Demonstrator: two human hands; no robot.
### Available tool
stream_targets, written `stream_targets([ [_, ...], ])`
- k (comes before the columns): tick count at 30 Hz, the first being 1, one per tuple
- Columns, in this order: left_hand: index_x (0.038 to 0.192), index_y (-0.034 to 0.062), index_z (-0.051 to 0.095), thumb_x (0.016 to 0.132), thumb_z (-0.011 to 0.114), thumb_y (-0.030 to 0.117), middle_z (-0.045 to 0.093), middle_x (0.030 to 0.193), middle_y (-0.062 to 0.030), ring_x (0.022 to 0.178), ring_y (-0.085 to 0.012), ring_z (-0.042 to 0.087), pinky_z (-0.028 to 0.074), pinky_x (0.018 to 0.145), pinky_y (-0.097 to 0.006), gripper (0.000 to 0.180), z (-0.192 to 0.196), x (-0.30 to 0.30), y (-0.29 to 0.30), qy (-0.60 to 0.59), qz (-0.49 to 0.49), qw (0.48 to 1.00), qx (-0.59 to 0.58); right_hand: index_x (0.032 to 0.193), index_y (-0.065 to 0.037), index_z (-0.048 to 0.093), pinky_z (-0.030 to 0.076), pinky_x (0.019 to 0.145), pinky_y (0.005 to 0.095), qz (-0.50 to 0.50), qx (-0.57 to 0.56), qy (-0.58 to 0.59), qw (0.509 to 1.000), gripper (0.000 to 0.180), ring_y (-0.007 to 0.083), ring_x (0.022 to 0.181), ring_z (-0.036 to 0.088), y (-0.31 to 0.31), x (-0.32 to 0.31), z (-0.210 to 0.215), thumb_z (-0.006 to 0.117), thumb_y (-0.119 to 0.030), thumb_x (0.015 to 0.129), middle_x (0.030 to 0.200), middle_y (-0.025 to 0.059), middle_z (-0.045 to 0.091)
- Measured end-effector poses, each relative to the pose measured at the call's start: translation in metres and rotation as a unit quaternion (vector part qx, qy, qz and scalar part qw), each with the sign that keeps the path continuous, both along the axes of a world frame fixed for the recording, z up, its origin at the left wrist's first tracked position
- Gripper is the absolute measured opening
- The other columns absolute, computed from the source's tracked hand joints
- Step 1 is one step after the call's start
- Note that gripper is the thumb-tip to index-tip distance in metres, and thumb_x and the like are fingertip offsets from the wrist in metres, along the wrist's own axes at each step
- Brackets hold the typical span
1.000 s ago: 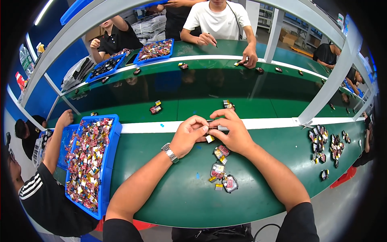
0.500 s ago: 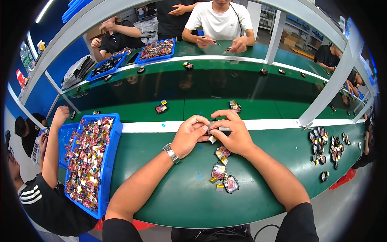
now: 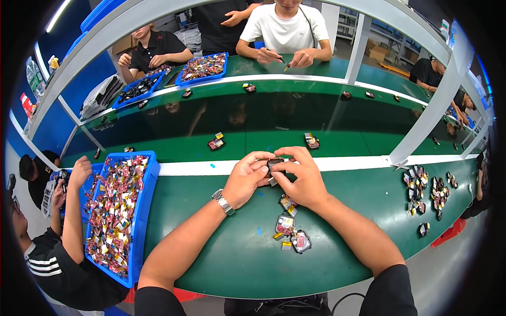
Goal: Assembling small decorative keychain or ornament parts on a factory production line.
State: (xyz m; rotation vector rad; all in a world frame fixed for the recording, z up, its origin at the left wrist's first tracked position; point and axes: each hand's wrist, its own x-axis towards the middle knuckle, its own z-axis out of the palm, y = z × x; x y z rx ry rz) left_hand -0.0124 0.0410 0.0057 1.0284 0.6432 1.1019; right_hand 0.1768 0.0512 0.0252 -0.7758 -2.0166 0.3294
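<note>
1. Along the near edge of the green conveyor belt, the person's two forearms come up from below and meet at the white stripe.
2. To the left, a blue bin is heaped with small red, pink and yellow wrapped pieces; a co-worker's arm rests along its far side.
3. The left hand, a metal watch at its wrist, is curled narrowly, fingertips pinching one end of a small dark part.
4. The right hand closes on the other end of it, thumb and forefinger pressed on top.
5. That dark part sits between both hands, just above the belt, mostly hidden by fingers. It looks light, rigid and small enough to slip, so I judge that a fingertip pinch on its short edges suits it better than a full grasp.
6. Below the hands, a few loose pieces lie on the belt, flat and glossy, probably slick to pick up.
</note>
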Motion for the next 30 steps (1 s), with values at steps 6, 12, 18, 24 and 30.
stream_targets([
  [6, 0.126, 0.0041, 0.050, 0.098, 0.053, 0.005, 0.063, 0.120, -0.0113, 0.108, -0.0169, 0.063, 0.056, 0.090, -0.032, 0.029, -0.0033, -0.0006, 0.0009, 0.000, 0.014, 1.000, 0.004, 0.090, -0.006, 0.072, 0.050, 0.081, 0.0341, 0.006, -0.004, 0.023, 1.000, 0.017, 0.0256, 0.105, 0.057, 0.0003, -0.0021, -0.0004, 0.074, -0.003, 0.074, 0.112, 0.0078, 0.063],
  [12, 0.125, 0.0032, 0.050, 0.098, 0.053, 0.005, 0.063, 0.119, -0.0120, 0.108, -0.0174, 0.063, 0.056, 0.090, -0.032, 0.028, 0.0004, 0.0013, 0.0000, 0.003, 0.022, 1.000, -0.004, 0.086, -0.006, 0.072, 0.050, 0.080, 0.0359, -0.033, 0.017, 0.014, 0.999, 0.013, 0.0259, 0.103, 0.057, -0.0008, -0.0038, -0.0019, 0.074, -0.004, 0.073, 0.108, 0.0072, 0.063],
  [18, 0.124, 0.0025, 0.050, 0.098, 0.053, 0.005, 0.063, 0.119, -0.0118, 0.106, -0.0171, 0.063, 0.056, 0.089, -0.032, 0.026, -0.0010, 0.0017, 0.0008, 0.012, 0.031, 0.999, -0.004, 0.085, -0.006, 0.072, 0.050, 0.082, 0.0363, -0.047, 0.007, 0.011, 0.999, 0.013, 0.0264, 0.104, 0.057, -0.0068, -0.0079, -0.0001, 0.074, -0.004, 0.073, 0.108, 0.0071, 0.063],
  [24, 0.123, 0.0026, 0.050, 0.098, 0.051, 0.005, 0.064, 0.116, -0.0099, 0.104, -0.0151, 0.064, 0.056, 0.088, -0.030, 0.025, 0.0031, 0.0055, -0.0024, 0.021, 0.056, 0.998, 0.010, 0.087, -0.006, 0.072, 0.051, 0.082, 0.0354, -0.002, -0.007, 0.020, 1.000, 0.014, 0.0262, 0.104, 0.057, -0.0041, -0.0051, 0.0004, 0.075, -0.004, 0.073, 0.109, 0.0072, 0.063],
  [30, 0.122, 0.0039, 0.052, 0.099, 0.048, 0.003, 0.064, 0.117, -0.0086, 0.104, -0.0117, 0.062, 0.055, 0.086, -0.026, 0.024, 0.0028, 0.0062, -0.0023, 0.055, 0.053, 0.997, 0.002, 0.088, -0.006, 0.073, 0.051, 0.079, 0.0341, -0.029, -0.025, 0.041, 0.998, 0.014, 0.0258, 0.104, 0.056, -0.0056, -0.0066, -0.0043, 0.074, -0.004, 0.074, 0.110, 0.0068, 0.062],
])
